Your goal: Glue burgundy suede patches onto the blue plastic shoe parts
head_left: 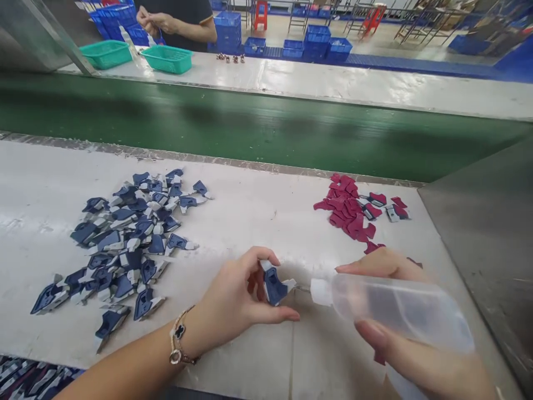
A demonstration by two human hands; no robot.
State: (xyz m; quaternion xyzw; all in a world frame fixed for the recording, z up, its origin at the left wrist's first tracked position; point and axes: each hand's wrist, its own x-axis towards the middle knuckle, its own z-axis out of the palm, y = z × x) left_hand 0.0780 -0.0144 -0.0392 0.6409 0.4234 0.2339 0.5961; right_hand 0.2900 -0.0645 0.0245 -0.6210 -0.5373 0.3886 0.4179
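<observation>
Between the thumb and fingers of my left hand (241, 297) is a small navy and white plastic part (275, 286). My right hand (400, 311) grips a translucent squeeze bottle (387, 300) lying nearly level, its white cap and thin nozzle pointing left. The nozzle tip is at the pale end of the plastic part; whether they touch I cannot tell. To the left lies a heap of similar navy and white parts (129, 233). Beyond my right hand is a pile of flat dark red pieces (347, 205), with a few navy and white parts bearing red pieces (375, 208) beside it.
A green conveyor belt (258, 133) runs across beyond the table (250, 205). A metal panel (483, 222) stands at the right. On the far side are green baskets (170, 58), blue crates (316, 41) and another person's hands (156, 21). More parts (33, 378) lie at the lower left.
</observation>
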